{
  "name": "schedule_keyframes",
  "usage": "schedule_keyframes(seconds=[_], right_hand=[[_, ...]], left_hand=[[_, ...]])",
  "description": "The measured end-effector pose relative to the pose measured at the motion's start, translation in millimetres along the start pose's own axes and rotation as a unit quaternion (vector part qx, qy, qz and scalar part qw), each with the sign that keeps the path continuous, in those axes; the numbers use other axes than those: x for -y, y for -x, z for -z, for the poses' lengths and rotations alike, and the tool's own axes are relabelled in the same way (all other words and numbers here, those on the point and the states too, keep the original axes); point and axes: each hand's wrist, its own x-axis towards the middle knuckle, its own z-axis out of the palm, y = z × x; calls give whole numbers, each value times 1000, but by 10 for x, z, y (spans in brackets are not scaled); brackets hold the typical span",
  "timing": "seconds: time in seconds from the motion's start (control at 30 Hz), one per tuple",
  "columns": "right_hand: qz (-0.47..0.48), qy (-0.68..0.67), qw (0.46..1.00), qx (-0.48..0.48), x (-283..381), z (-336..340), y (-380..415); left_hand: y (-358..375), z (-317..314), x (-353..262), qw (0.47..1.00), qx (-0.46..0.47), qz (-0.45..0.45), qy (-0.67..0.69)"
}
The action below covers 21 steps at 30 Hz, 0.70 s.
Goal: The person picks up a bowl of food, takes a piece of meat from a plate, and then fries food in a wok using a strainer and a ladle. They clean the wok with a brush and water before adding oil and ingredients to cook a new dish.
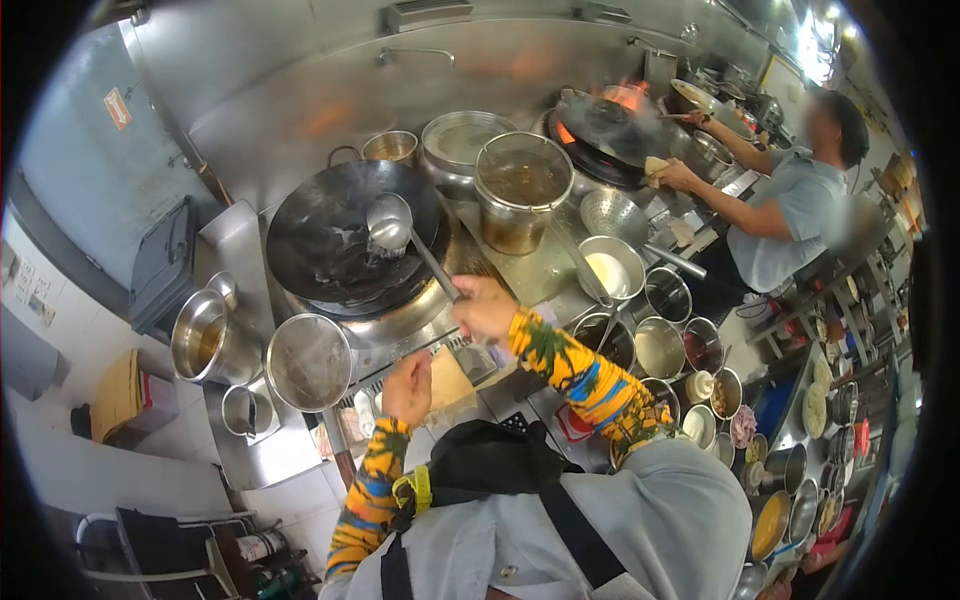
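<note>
1. The right hand (pixel 483 307) is closed around the handle end of a ladle (pixel 390 226).
2. The ladle's long axis slants up and away from that hand toward the left; its bowl rests, open side up, in the dark wok (pixel 330 250).
3. The left hand (pixel 407 388) is curled loosely at the stove's (pixel 400 335) front edge; whether it grips anything I cannot tell.
4. A strainer (pixel 309 362) lies just left of the left hand.
5. Beyond the right hand, a steel pot (pixel 522 190) stands upright.

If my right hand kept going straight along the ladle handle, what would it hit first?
Probably the wok: the right hand grips the ladle handle, which points up-left to its bowl over the wok. Depth is unclear.
</note>
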Motion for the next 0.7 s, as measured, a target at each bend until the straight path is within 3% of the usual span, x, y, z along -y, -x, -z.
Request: schedule_keyframes(seconds=[0.03, 0.1, 0.2, 0.3, 0.33, 0.4, 0.43, 0.5, 0.57, 0.6, 0.63, 0.67, 0.7], right_hand=[[44, 99, 994, -21, -56, -44, 91], [135, 292, 945, -63, -179, -143, 257], [270, 293, 912, -99, -441, -394, 517], [348, 200, 916, -13, -529, -559, 744], [368, 179, 912, 32, -533, -504, 783], [378, 270, 884, 53, -404, -233, 923], [322, 262, 909, 41, -261, -91, 1030], [359, 308, 878, -72, -179, 255, 1110], [370, 321, 852, -184, -112, 605, 1170], [341, 352, 839, -239, -52, 764, 1234], [338, 347, 827, -287, -108, 967, 1230], [317, 376, 810, -319, -133, 1166, 1229], [295, 403, 793, -349, -154, 1352, 1227]], left_hand=[[-144, -61, -25, 991, 3, 56, 118], [-471, -161, -154, 924, 5, 159, 348], [-757, -125, -498, 806, 39, 242, 539], [-737, -90, -545, 923, -89, 178, 329], [-720, 31, -533, 913, -87, 184, 354], [-613, 289, -445, 926, -110, 177, 316], [-552, 469, -376, 933, -121, 181, 287], [-430, 892, -26, 924, -144, 140, 325], [-267, 1473, 287, 935, -173, 166, 262], [-207, 1677, 49, 916, -249, 207, 235], [-158, 1813, 95, 879, -336, 176, 288], [-159, 1986, 163, 862, -392, 203, 247], [-58, 2353, 446, 909, -288, 186, 237]])
